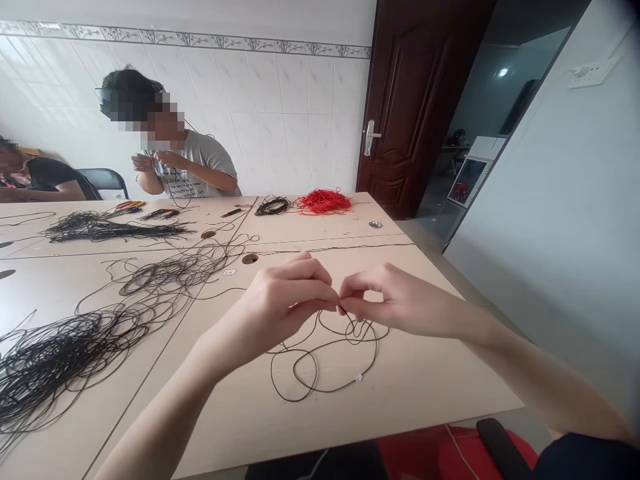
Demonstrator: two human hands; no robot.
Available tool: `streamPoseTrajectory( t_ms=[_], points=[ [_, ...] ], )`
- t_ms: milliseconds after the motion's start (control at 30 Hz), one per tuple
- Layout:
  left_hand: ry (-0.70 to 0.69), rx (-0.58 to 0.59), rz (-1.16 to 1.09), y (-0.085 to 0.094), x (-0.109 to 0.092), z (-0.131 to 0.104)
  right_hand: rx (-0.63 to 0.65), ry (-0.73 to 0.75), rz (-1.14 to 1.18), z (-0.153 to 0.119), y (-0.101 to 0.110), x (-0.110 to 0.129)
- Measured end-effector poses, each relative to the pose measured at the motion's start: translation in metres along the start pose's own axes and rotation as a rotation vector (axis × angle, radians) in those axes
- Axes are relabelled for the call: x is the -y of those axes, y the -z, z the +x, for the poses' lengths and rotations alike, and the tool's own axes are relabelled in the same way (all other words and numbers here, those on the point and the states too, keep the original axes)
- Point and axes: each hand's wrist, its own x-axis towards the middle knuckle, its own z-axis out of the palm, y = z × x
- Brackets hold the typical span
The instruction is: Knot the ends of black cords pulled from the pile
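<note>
My left hand [285, 293] and my right hand [385, 300] meet fingertip to fingertip above the table, each closed in a pinch. Between them they grip a thin black cord [376, 353], of which only a short bit shows at the fingertips. The rest of it hangs down and lies in loose loops on the tabletop below my hands. A small whitish piece [359, 378] sits on one loop; I cannot tell what it is. Any knot at the pinch is hidden by my fingers.
Tangled black cord [55, 353] covers the left of the table [425, 380]. Farther back lie a black cord bundle [110, 229], a black coil [273, 205], a red cord heap [325, 201] and a small metal disc [375, 225]. Across sits a person [200, 160] handling cord; another is far left.
</note>
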Motion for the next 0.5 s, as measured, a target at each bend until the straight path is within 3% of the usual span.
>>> streamPoseTrajectory(
  t_ms=[267, 500],
  points=[
    [0.122, -0.015, 0.060, 0.0003, -0.0008, 0.0032, 0.022, 0.002, -0.037, 0.0051, -0.0015, 0.0017],
    [0.124, 0.030, 0.052, 0.0012, 0.0001, 0.0037, 0.031, -0.011, -0.036, 0.0075, -0.0006, 0.0016]
  ],
)
